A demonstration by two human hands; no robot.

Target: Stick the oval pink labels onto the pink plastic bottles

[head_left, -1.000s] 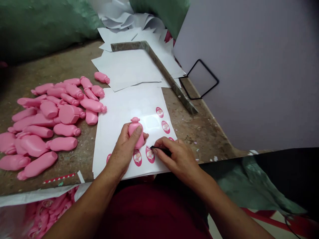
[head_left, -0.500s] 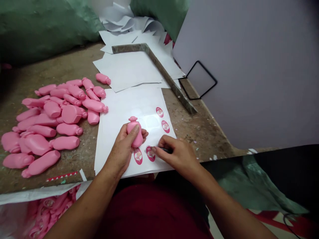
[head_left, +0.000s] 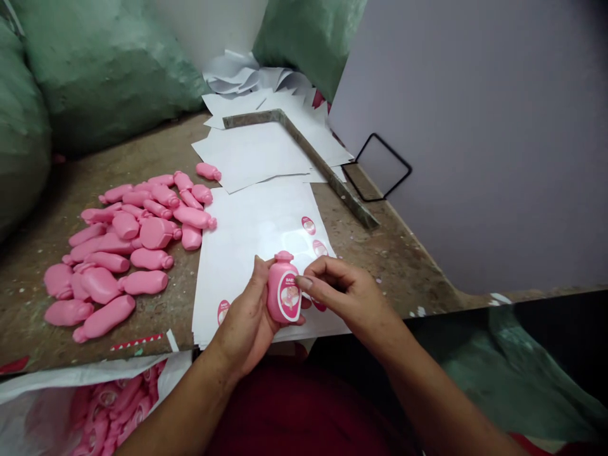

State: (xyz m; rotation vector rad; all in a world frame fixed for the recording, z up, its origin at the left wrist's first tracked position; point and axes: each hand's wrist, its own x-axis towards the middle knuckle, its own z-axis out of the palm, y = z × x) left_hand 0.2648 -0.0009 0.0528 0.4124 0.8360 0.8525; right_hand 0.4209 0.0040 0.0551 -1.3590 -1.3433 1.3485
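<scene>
The person's left hand (head_left: 247,323) cradles a pink plastic bottle (head_left: 284,288) just above the lower edge of a white label sheet (head_left: 247,234), its cap end pointing away from the person. That grip is closed and full, with the fingers wrapped behind the bottle and the thumb along its side. An oval pink-and-white label (head_left: 289,296) sits on the bottle's face. The right hand (head_left: 344,291) has a narrow grip, its fingertips (head_left: 304,283) touching the label's edge; whether anything is pinched inside that hand is hidden.

The risks sit right here. The bottle's glossy, rounded shell could slide if the left grip loosens, and a drop would send it onto the sheet or the tabletop (head_left: 118,152), whose rough, speckled surface could scuff it. Uneven pressure at the right fingertips could crease the label or lift its edge, while grit from the tabletop could spoil any exposed adhesive. The other labels (head_left: 308,225) on the sheet could also snag on a knuckle or sleeve — a small slip, but an easy one. Loose pink bottles (head_left: 128,234) lie in a heap to the left, and one nudge could roll them toward the sheet.
</scene>
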